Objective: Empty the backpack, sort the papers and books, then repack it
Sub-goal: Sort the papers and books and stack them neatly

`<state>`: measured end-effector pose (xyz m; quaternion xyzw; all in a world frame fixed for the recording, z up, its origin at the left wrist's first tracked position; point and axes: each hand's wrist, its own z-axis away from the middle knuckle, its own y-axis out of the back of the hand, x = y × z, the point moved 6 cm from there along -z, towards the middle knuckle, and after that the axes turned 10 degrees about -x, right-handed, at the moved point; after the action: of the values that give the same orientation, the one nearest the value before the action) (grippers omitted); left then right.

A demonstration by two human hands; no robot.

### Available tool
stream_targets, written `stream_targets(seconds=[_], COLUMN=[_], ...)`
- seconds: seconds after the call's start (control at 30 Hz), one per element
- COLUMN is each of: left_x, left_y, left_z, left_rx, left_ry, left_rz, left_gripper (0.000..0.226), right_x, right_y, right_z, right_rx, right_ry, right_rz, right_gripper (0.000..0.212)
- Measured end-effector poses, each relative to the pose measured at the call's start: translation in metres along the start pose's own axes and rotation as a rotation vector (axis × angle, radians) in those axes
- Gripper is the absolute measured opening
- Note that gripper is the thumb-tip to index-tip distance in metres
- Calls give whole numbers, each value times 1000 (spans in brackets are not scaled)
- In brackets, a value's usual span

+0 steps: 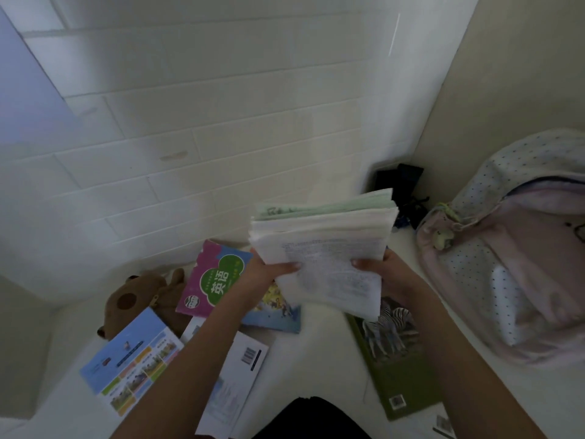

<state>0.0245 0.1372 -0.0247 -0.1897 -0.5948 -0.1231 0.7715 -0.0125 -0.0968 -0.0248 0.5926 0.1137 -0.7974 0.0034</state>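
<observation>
**Papers in both hands, books spread out, bag waiting**

The person has a thick stack of loose papers (pixel 323 245) held up over the white tabletop (pixel 316 353), one hand on each lower corner. The left hand (pixel 269 269) pinches its side with the thumb lying across the printed top sheet; the right hand (pixel 380 274) does the same from the other side, thumb on top, fingers hidden beneath. The sheets sit unevenly, with greenish pages showing at the far edge of the pile.

Below them the books lie scattered flat on the table: a pink and green English textbook (pixel 215 278), a blue textbook with small photo panels (pixel 133 356), a white booklet with a barcode (pixel 234 384), a colourful illustrated book (pixel 275 312) partly under the left wrist, and a green book with zebras on its cover (pixel 392 353) under the right forearm. A brown plush toy (pixel 136 299) lies against the tiled wall. The pink dotted backpack (pixel 512 264) sits well off to the right on the table, its top zip gaping.

To my eye the emptying looks done and this is the sorting step: the papers gathered as one group. The next move would seem to be squaring the stack, then setting it down on a bare patch apart from the books, keeping a firm hold so no loose sheet slides out
</observation>
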Motion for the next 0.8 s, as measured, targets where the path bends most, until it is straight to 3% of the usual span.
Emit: stream_targets(seconds=[0.1, 0.27, 0.4, 0.6, 0.7, 0.8], left_x=[8, -40, -60, -15, -3, -15], left_y=[-14, -31, -40, -50, -51, -49], left_z=[-6, -2, 2, -12, -18, -18], left_rx=[-24, -96, -90, 34, 3, -77], left_ry=[-41, 112, 166, -24, -80, 5], left_rz=[-50, -182, -217, -131, -115, -210], left_gripper=[46, 52, 51, 43, 41, 42], right_x=[-10, 37, 53, 14, -2, 12], right_y=[12, 27, 15, 27, 28, 29], right_z=[14, 34, 43, 40, 44, 49], right_rx=[67, 77, 102, 279, 238, 144], right_ry=[23, -66, -110, 13, 42, -13], right_rz=[114, 208, 219, 250, 269, 314], right_gripper=[25, 49, 33, 27, 29, 34])
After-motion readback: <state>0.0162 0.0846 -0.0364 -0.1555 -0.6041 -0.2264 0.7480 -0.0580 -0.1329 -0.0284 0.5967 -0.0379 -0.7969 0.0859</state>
